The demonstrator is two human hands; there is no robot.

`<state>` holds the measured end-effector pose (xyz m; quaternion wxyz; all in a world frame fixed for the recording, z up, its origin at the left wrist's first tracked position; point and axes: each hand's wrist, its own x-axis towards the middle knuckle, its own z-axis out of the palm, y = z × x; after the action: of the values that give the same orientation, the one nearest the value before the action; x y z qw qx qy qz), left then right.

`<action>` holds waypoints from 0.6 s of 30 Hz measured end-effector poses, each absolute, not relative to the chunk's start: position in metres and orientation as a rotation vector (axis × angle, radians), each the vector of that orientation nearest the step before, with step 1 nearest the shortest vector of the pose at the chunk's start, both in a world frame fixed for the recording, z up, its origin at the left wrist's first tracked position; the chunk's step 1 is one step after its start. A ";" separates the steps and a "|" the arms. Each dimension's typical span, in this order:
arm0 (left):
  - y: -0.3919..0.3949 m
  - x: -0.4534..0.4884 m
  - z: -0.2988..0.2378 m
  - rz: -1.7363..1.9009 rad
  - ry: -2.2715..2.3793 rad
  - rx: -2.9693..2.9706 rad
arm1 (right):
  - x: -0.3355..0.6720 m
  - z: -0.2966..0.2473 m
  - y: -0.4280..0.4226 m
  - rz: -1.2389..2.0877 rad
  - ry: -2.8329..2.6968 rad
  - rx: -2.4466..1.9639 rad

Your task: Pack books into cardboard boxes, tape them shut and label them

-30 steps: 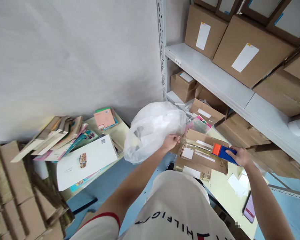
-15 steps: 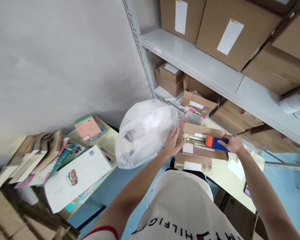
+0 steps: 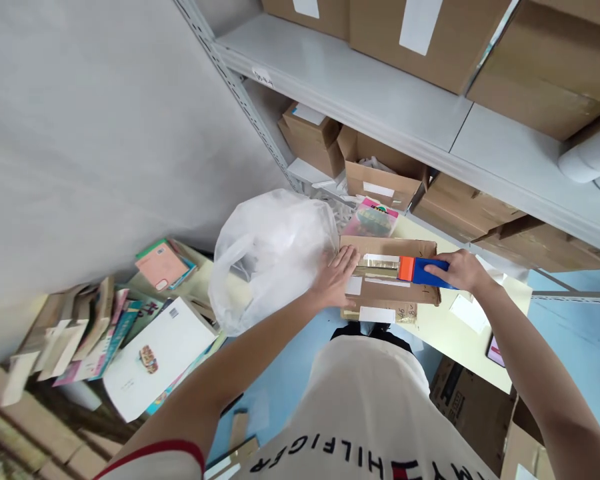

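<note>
A cardboard box (image 3: 390, 247) with white labels lies on the pale table in front of me. My left hand (image 3: 337, 277) rests flat on its left end, fingers stretched out. My right hand (image 3: 463, 270) is closed around the blue body of a tape dispenser (image 3: 427, 272), whose orange end sits on the top of the box. Shiny clear tape (image 3: 380, 265) runs along the top, between my left hand and the dispenser. A white plastic bag (image 3: 275, 247), puffed up, stands just left of the box, behind my left hand.
Behind the table (image 3: 495, 347) rises a grey metal shelf (image 3: 340, 73) with several cardboard boxes. A pink-edged packet (image 3: 373, 219) lies behind the box. Stacked books (image 3: 95, 320) and a white printed sheet (image 3: 155, 360) are at left. A phone (image 3: 495, 351) lies at the right table edge.
My right hand has moved the tape dispenser toward the right end of the box. My left hand now lies further onto the top of the box. The view has shifted.
</note>
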<state>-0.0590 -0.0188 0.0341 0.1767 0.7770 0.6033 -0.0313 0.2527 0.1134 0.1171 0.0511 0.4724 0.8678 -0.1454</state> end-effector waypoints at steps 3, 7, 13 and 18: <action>-0.017 -0.056 0.036 -0.165 1.752 2.206 | 0.276 0.119 0.118 -0.476 2.652 1.432; -0.014 -0.051 0.038 -0.244 1.807 2.188 | 0.328 0.110 0.138 -0.493 2.649 1.491; -0.016 -0.049 0.044 -0.335 1.837 2.178 | 0.371 0.066 0.165 -0.732 2.680 1.514; -0.006 -0.016 0.046 -0.278 1.769 2.183 | 0.368 0.045 0.165 -0.859 2.699 1.530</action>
<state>-0.0158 -0.0059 0.0464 0.1585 0.7633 0.6187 -0.0972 0.3684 0.1647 0.0448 -0.0389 0.4750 0.8377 -0.2668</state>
